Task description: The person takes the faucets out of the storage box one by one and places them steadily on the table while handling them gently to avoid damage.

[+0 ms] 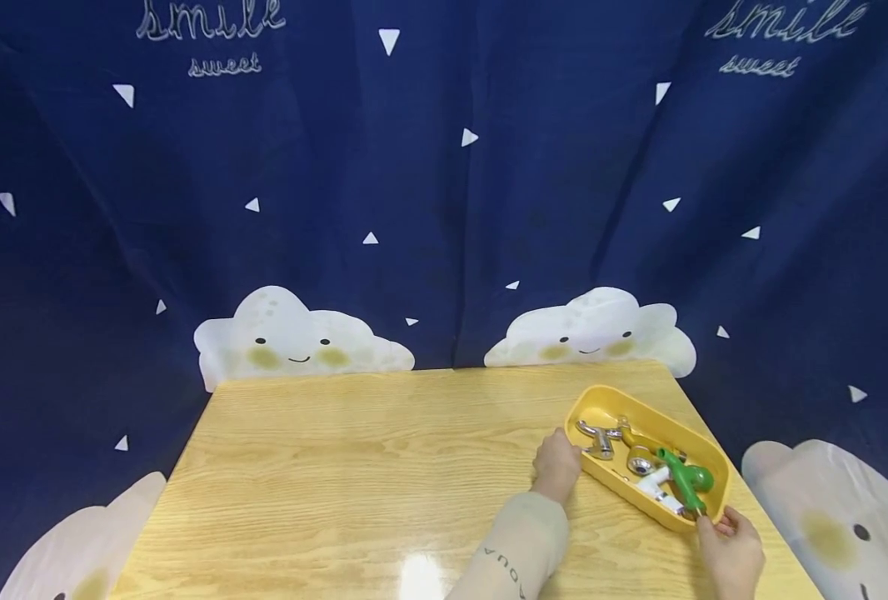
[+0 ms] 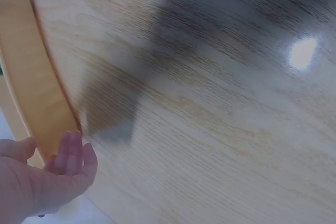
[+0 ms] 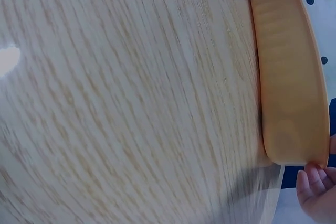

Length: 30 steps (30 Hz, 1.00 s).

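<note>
As is seen nearest, the rim of a yellow tray (image 3: 291,77) on the worktop (image 1: 339,483) is pinched by the fingers of the right hand (image 1: 732,550). Just beyond these fingers, inside the tray, a green tap (image 1: 685,479) is found, with a white tap (image 1: 656,480) beside it. Farther off, the tray's left end is gripped by the left hand (image 1: 558,462); a chrome tap (image 1: 601,440) is noted near its fingers. Beyond both hands, a blue curtain (image 1: 414,167) is hung.
</note>
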Each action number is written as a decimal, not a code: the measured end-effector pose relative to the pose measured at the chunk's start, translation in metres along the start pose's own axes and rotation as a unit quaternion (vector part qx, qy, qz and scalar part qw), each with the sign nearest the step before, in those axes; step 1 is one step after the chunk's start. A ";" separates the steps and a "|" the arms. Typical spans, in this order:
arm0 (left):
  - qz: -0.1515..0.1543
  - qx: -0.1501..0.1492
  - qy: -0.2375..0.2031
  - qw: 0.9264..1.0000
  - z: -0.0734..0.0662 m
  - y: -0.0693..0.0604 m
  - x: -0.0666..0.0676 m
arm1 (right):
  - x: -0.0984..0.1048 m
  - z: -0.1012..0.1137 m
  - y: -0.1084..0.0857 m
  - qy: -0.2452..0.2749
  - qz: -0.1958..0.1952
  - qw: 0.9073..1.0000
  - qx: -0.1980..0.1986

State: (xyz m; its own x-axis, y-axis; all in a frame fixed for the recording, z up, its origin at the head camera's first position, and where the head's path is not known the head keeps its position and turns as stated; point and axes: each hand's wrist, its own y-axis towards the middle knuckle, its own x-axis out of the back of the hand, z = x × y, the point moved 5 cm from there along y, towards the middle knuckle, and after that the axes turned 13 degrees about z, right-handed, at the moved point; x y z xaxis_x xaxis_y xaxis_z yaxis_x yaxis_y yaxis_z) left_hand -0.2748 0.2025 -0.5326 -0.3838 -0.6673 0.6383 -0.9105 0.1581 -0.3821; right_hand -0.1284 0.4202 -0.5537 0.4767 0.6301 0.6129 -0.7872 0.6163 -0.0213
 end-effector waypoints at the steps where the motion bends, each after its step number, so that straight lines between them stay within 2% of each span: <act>1: 0.000 -0.001 -0.002 1.000 0.000 0.000 -0.001 | 0.000 0.000 0.000 -0.002 0.002 1.000 -0.003; 10: -0.007 -0.020 -0.048 0.999 0.007 0.004 -0.002 | -0.002 0.001 0.002 0.001 0.009 1.000 -0.012; 15: -0.012 -0.035 -0.056 0.998 0.012 0.006 0.001 | -0.003 0.003 0.001 0.000 0.015 1.000 -0.018; 23: 0.011 -0.063 -0.083 0.995 0.019 0.006 0.007 | -0.006 0.005 -0.001 -0.003 0.016 1.000 0.006; 30: 0.008 -0.100 -0.084 0.991 0.025 0.008 0.014 | -0.009 0.006 0.000 -0.003 0.017 1.000 0.023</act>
State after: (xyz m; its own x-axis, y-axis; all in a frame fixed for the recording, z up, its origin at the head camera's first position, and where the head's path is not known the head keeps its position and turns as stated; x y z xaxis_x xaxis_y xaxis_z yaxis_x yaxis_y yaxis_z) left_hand -0.2832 0.1759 -0.5436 -0.3833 -0.7724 0.5065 -0.9230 0.3000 -0.2411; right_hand -0.1350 0.4113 -0.5547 0.4462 0.6474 0.6179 -0.8206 0.5714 -0.0061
